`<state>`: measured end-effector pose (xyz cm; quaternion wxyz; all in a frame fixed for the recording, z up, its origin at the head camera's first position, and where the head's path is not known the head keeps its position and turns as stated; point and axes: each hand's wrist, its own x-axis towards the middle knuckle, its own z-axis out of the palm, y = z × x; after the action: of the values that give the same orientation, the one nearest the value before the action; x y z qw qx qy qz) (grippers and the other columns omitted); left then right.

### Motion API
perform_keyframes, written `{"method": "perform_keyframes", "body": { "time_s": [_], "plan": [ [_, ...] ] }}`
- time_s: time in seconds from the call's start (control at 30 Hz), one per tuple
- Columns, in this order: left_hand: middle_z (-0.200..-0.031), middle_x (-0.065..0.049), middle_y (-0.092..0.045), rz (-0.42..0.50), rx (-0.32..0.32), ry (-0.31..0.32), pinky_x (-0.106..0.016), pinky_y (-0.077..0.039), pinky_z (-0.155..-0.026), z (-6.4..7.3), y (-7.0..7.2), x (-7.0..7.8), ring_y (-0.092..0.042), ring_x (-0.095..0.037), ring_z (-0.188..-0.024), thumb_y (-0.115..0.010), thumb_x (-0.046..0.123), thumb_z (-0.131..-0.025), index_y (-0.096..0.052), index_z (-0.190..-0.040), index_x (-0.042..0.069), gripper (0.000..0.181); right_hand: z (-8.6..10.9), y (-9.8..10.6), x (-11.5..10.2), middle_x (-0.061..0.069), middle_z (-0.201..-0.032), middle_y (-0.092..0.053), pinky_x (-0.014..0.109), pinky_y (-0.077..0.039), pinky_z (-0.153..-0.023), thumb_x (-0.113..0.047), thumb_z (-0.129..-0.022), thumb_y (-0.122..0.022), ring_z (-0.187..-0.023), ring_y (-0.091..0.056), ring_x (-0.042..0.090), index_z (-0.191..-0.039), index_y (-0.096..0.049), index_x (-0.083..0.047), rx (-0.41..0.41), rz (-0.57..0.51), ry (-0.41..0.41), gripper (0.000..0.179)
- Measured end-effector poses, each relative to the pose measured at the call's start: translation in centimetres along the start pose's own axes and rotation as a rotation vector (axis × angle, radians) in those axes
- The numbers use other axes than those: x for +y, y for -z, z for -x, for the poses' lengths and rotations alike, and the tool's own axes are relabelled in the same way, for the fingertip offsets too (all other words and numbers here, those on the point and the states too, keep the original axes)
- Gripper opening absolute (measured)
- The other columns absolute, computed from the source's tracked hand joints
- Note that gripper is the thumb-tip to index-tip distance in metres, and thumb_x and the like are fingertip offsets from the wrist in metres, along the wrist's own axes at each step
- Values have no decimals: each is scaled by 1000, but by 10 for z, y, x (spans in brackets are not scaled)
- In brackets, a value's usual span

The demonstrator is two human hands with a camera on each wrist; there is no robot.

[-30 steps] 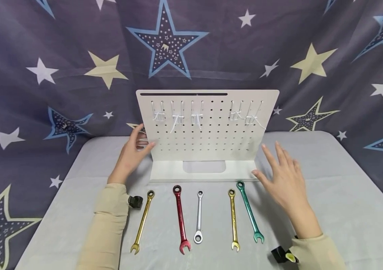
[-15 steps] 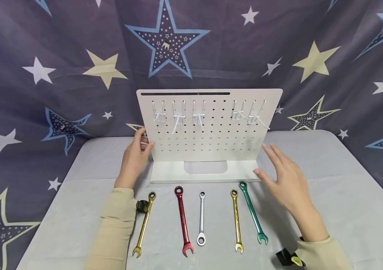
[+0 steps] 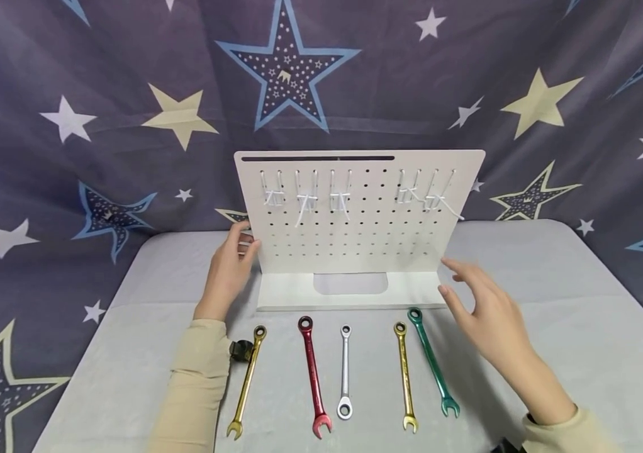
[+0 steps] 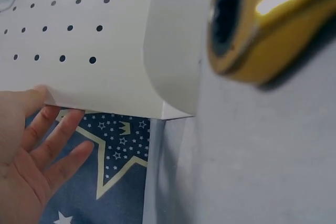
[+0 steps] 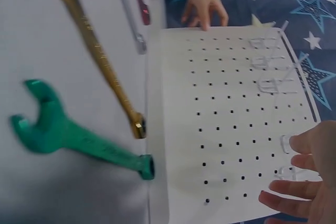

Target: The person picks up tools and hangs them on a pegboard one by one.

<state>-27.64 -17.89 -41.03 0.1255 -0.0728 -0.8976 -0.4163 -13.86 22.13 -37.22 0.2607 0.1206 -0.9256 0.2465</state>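
Note:
A white pegboard [image 3: 350, 263] stands upright on its base at the back of the table. My left hand [image 3: 225, 275] holds its left edge, thumb on the front face and fingers around behind, as the left wrist view also shows. Close by the lower right edge, my right hand [image 3: 491, 321] is held with fingers loosely bent and nothing in them. In front of the base lie a gold wrench [image 3: 246, 384], a red wrench [image 3: 313, 377], a silver wrench [image 3: 345, 372], a second gold wrench [image 3: 406, 377] and a green wrench [image 3: 435, 365].
White wire hooks [image 3: 340, 200] hang along the upper part of the board, in a left and a right group. A grey cloth [image 3: 146, 352] covers the table. Right behind it hangs a dark curtain [image 3: 389, 75] with stars.
My right hand has come slightly down and its fingers have bent more. The left hand stays at the board's edge, its fingers drawn closer around it. The view has shifted a little.

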Motion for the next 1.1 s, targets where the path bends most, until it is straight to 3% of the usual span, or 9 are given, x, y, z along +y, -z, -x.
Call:
{"method": "perform_keyframes", "body": {
  "time_s": [0.3,0.5,0.63,0.77,0.97,1.1],
  "plan": [
    [-119,-14,-62,16,-34,-9,-47,-49,-95,-4,4,1,-62,-33,-109,-55,26,-104,-45,-140,14,39,18,-2,1,8,-109,-68,52,-50,-61,-14,-90,-73,-90,-66,31,-130,-62,-14,-95,27,18,41],
    [-119,-14,-61,61,-16,-8,-44,-48,-95,-5,4,3,-61,-31,-110,-56,25,-103,-49,-135,11,36,24,-11,5,3,-105,-70,42,-48,-56,-12,-87,-76,-80,-67,25,-122,-67,-14,-132,20,63,37],
    [-119,-16,-61,95,1,3,-45,-48,-95,-4,8,4,-62,-32,-110,-58,22,-102,-50,-133,9,34,29,-16,9,-2,-103,-71,37,-52,-60,-9,-85,-78,-80,-67,18,-117,-69,-15,-183,-21,70,34],
    [-120,-17,-61,106,6,5,-44,-48,-95,-5,9,3,-61,-32,-110,-58,21,-102,-50,-132,8,35,34,-18,9,-5,-104,-71,33,-55,-66,-10,-85,-78,-80,-66,10,-115,-70,-16,-268,-50,17,31],
    [-120,-15,-61,135,5,33,-44,-47,-96,-7,7,3,-61,-31,-110,-59,24,-101,-52,-132,8,35,41,-20,11,-5,-92,-68,27,-52,-62,-9,-83,-80,-73,-60,4,-113,-69,-8,-403,-141,-104,32],
    [-120,-14,-62,107,8,43,-44,-48,-96,-6,6,3,-61,-30,-110,-58,25,-102,-53,-132,9,35,44,-24,13,-4,-88,-64,25,-51,-60,-10,-81,-82,-70,-58,4,-114,-66,-3,-492,-207,-187,38]
  ]
}}
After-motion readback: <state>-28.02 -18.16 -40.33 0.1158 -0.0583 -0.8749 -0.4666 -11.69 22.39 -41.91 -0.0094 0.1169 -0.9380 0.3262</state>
